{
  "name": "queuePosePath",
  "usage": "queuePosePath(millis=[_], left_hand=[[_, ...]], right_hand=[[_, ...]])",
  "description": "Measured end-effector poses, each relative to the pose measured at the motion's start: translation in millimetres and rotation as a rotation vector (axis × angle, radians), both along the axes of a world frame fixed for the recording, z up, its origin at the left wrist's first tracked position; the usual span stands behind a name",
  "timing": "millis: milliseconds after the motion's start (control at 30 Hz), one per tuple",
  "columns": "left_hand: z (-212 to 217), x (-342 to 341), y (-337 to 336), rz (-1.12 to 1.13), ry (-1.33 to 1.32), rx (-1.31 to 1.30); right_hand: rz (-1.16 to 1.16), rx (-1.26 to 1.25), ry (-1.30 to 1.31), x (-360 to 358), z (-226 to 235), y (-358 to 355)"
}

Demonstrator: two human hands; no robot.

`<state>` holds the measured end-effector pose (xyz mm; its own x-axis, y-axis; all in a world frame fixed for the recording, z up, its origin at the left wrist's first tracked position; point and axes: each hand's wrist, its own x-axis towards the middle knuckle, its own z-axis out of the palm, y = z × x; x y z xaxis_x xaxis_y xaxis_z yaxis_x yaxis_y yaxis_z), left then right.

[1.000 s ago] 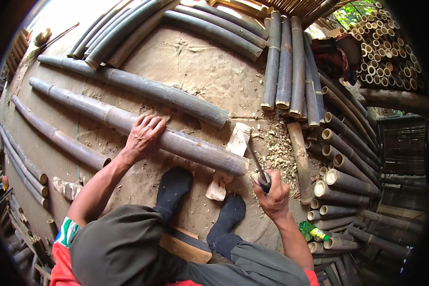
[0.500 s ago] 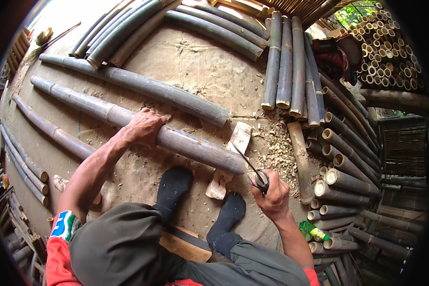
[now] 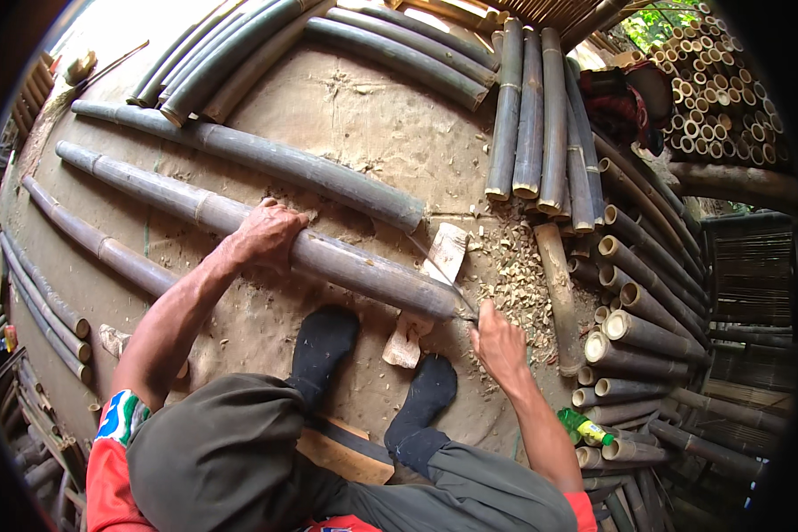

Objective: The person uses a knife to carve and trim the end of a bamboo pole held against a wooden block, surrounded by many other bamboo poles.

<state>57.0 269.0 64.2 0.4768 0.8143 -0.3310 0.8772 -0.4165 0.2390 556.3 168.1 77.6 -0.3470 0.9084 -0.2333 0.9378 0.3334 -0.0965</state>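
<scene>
Fingers: left hand (image 3: 266, 235) clamps bamboo pole (image 3: 363, 270) | right hand (image 3: 498, 341) grips knife (image 3: 443, 277) at pole's end

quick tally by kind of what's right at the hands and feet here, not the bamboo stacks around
bamboo pole under the left hand: 1
knife in the right hand: 1
pale wooden block under the pole's end: 1
black socks: 2
green bottle by the right forearm: 1
wooden seat board: 1
total: 7
</scene>
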Motion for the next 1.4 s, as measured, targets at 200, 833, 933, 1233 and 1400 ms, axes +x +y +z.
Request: queuePosePath(millis=[200, 833, 933, 1233, 1400], left_hand=[[0, -6, -5, 0.024, 0.011, -0.014], [3, 0, -5, -0.020, 0.017, -0.018], [9, -3, -6, 0.014, 0.000, -0.031], [6, -6, 8, 0.005, -0.003, 0.025], [10, 0, -5, 0.027, -0.034, -0.032]], right_hand=[[-0.034, 0.043, 0.298, -23, 69, 6], [0.027, -0.059, 0.083, -2, 16, 5], [0.061, -0.008, 0.174, -43, 66, 13], [0.055, -0.078, -0.016, -11, 40, 16], [0.109, 0.096, 0.445, -57, 104, 10]])
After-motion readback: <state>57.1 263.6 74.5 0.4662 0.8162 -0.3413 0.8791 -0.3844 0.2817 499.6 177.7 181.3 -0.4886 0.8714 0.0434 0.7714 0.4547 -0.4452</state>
